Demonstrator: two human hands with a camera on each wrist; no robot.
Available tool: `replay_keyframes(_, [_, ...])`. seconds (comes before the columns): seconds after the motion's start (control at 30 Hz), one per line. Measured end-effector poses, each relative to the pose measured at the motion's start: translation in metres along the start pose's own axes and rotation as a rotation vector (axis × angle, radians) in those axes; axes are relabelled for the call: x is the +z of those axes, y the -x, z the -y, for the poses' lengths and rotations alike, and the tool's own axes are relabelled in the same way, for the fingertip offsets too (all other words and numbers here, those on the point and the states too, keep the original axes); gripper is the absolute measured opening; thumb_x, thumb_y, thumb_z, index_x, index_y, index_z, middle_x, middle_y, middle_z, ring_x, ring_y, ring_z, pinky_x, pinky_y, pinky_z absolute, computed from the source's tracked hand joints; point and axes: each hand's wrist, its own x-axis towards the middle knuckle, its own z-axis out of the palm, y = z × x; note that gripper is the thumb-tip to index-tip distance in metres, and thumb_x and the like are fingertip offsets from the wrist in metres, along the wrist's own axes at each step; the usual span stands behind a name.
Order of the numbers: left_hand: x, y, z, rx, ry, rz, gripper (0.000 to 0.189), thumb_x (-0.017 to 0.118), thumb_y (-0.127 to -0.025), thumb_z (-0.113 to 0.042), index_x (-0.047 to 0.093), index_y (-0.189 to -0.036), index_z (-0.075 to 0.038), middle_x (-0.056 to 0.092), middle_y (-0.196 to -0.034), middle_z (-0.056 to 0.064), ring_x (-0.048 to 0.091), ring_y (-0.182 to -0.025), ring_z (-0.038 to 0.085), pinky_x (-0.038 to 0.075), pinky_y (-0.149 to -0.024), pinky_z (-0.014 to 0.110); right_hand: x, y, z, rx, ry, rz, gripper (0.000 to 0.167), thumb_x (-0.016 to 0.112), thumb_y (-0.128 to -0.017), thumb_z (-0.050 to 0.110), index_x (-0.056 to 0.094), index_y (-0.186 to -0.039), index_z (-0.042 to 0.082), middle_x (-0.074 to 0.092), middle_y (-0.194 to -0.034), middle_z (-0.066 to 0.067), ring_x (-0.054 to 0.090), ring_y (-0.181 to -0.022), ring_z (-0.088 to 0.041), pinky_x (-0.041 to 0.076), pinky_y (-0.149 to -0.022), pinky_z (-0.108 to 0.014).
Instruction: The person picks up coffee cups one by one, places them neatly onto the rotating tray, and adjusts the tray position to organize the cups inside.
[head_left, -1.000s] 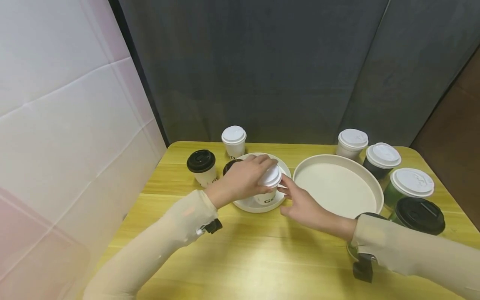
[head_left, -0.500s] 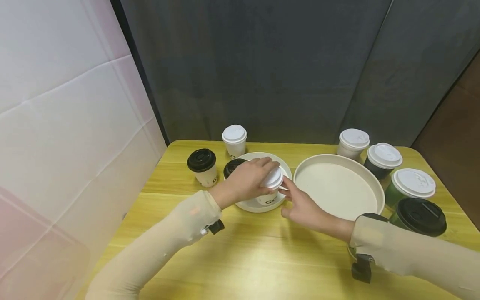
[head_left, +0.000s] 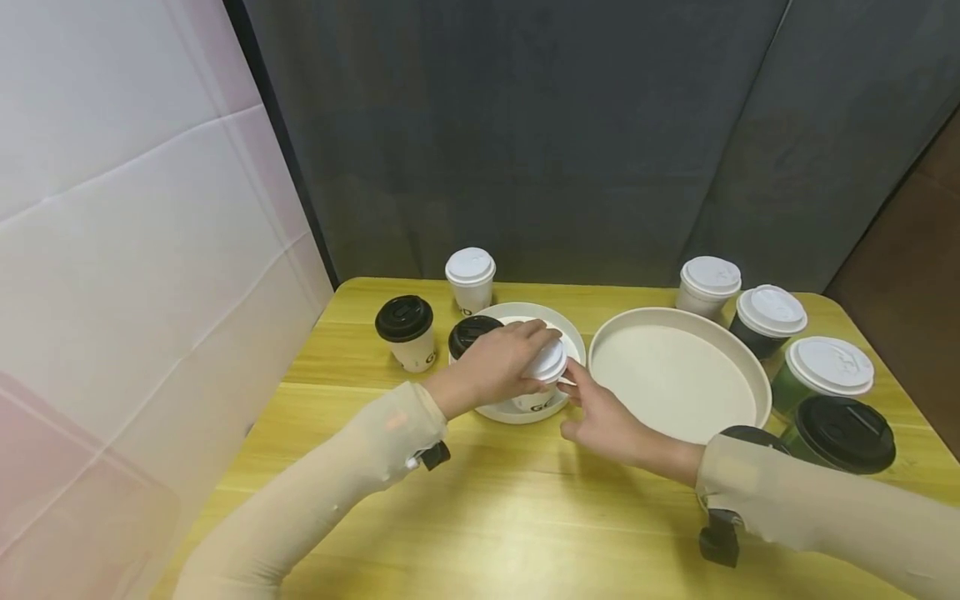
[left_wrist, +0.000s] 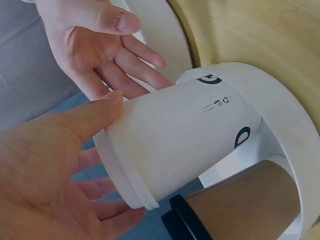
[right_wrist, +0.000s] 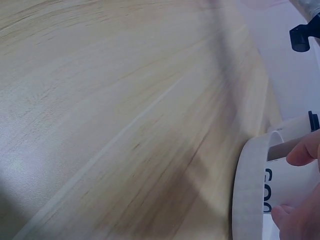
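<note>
A white paper cup with a white lid (left_wrist: 175, 135) stands inside the rim of the left round tray (head_left: 517, 418). My left hand (head_left: 498, 362) grips it at the lid, thumb on the near side and fingers round the far side. From the right, my right hand (head_left: 603, 425) reaches to the cup with fairly straight fingers, its fingertips right at the cup's side; in the left wrist view its palm shows behind the cup. Beside it in the same tray is a brown-sided cup with a black lid (left_wrist: 250, 205), partly covered by my left hand in the head view.
A larger round tray (head_left: 667, 375) lies right of the left one. A black-lidded cup (head_left: 405, 332) and a white-lidded cup (head_left: 471, 279) stand at the left. Several lidded cups, among them a green one with a black lid (head_left: 840, 435), line the right side, near my right sleeve.
The left hand and the cup it holds have shifted slightly right, showing more of the black-lidded cup. The right hand stays at the cup's side; the view has drifted a little.
</note>
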Motion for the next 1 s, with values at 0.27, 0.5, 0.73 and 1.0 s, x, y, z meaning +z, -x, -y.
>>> replay_keyframes(0.27, [0.003,-0.002,0.0,0.01,-0.004,0.002,0.072,0.077,-0.085,-0.035,0.046,-0.144,-0.008,0.055,-0.141,0.014,0.057,-0.128,0.03,0.05,-0.105,0.044,0.001,0.0,-0.004,0.001,0.006,0.006,0.095,0.057,-0.076,-0.004,0.007,-0.157,0.001,0.03,-0.158,-0.027,0.042,-0.141,-0.043,0.04,-0.113,-0.053])
replay_keyframes(0.5, [0.003,-0.001,0.0,0.001,-0.028,-0.007,0.075,0.078,-0.083,-0.038,0.046,-0.144,-0.008,0.055,-0.143,0.014,0.057,-0.129,0.03,0.05,-0.106,0.043,0.001,0.0,-0.003,0.018,0.005,0.011,0.096,0.057,-0.076,-0.004,0.006,-0.157,0.001,0.029,-0.159,-0.026,0.043,-0.141,-0.042,0.04,-0.114,-0.052])
replay_keyframes(0.73, [0.004,-0.001,-0.002,-0.005,-0.03,0.009,0.078,0.078,-0.084,-0.038,0.043,-0.147,-0.007,0.049,-0.149,0.017,0.052,-0.135,0.032,0.047,-0.11,0.043,0.0,0.003,-0.002,0.042,0.009,0.019,0.097,0.059,-0.077,-0.001,0.005,-0.158,0.002,0.029,-0.159,-0.026,0.043,-0.14,-0.044,0.039,-0.114,-0.052])
replay_keyframes(1.0, [-0.001,0.003,-0.005,-0.006,-0.014,0.007,0.084,0.078,-0.083,-0.039,0.04,-0.149,-0.005,0.04,-0.155,0.02,0.042,-0.143,0.036,0.038,-0.117,0.046,-0.01,0.001,0.007,0.113,0.126,0.026,0.095,0.062,-0.079,0.008,0.008,-0.155,-0.006,0.033,-0.155,-0.031,0.046,-0.136,-0.046,0.04,-0.112,-0.056])
